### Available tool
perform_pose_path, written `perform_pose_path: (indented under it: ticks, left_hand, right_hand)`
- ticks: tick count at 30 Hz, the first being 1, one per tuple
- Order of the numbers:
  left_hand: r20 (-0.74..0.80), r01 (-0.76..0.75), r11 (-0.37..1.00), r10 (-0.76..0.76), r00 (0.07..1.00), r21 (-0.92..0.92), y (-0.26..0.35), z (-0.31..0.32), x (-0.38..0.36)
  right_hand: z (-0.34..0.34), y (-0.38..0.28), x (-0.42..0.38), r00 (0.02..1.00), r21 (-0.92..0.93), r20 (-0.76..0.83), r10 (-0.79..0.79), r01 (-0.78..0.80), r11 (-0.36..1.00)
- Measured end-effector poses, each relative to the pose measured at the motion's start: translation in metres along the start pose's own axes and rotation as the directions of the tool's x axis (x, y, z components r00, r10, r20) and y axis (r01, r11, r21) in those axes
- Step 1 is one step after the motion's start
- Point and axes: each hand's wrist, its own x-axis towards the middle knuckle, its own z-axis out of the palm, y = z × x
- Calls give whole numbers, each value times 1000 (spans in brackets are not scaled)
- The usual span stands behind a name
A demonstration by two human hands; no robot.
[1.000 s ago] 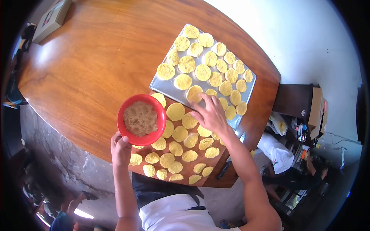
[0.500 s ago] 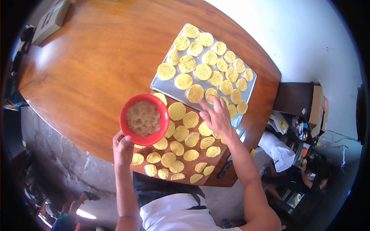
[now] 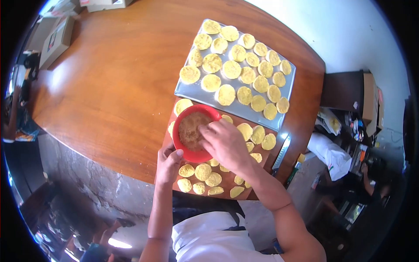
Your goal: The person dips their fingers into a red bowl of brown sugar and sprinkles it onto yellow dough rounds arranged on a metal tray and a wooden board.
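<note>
Pinched by the left hand (image 3: 168, 165), a round red bowl (image 3: 195, 156), crumbly brown grains (image 3: 189, 131) inside — right hand (image 3: 226, 145) dipped among them, its grip too hidden to tell.

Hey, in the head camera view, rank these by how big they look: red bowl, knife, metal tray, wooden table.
1. Wooden table
2. Metal tray
3. Red bowl, though being held up probably makes it look larger
4. Knife, a thin strip beside the slices
</note>
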Motion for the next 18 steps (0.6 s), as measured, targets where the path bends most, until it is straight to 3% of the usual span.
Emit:
perform_pose_path:
  ticks: [8,12,18]
  left_hand:
    - [24,87,996,-87,996,10,-14,-1,-1]
    - [47,103,994,-101,994,-34,-15,11,5]
    - [103,121,993,-119,988,-12,-22,32,26]
  right_hand:
    - [14,7,-24,993,-5,97,65,-64,998]
    - [5,12,-28,994,51,-50,99,-97,994]
    - [-32,33,-23,922,385,-139,362,-286,877]
